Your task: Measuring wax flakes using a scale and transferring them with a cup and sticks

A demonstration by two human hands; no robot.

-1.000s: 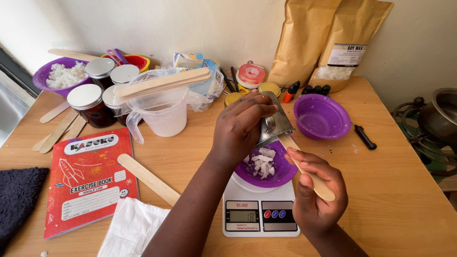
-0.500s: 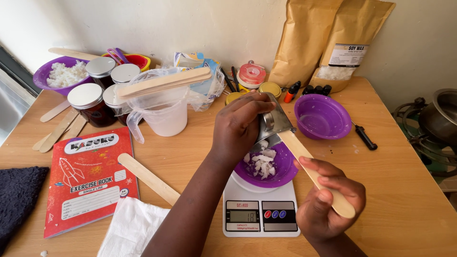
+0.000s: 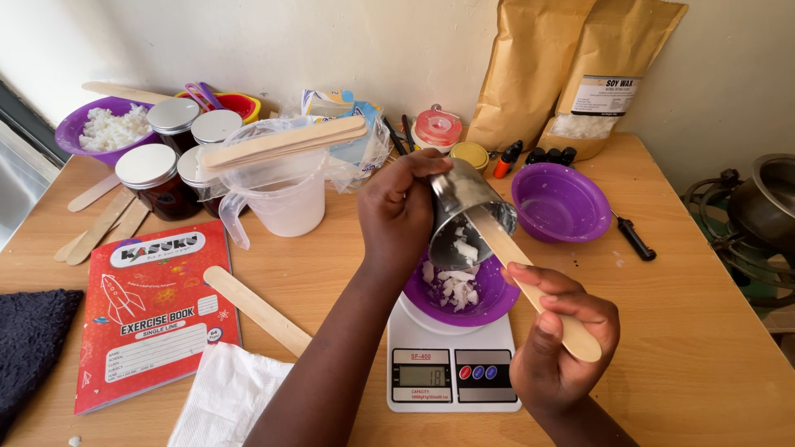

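The digital kitchen scale (image 3: 451, 364) carries a purple bowl (image 3: 489, 294) of white wax flakes (image 3: 451, 285). Above it, the left hand (image 3: 397, 211) grips a tilted metal cup (image 3: 464, 211), and the right hand (image 3: 563, 348) is closed around a wooden stick (image 3: 530, 285) scraping inside. A hard scrape could flick flakes past the rim or nudge the bowl.

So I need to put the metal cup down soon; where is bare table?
Bare wood lies right of the scale, below the empty purple bowl and black tool. The back left around the jars and measuring jug is crowded.
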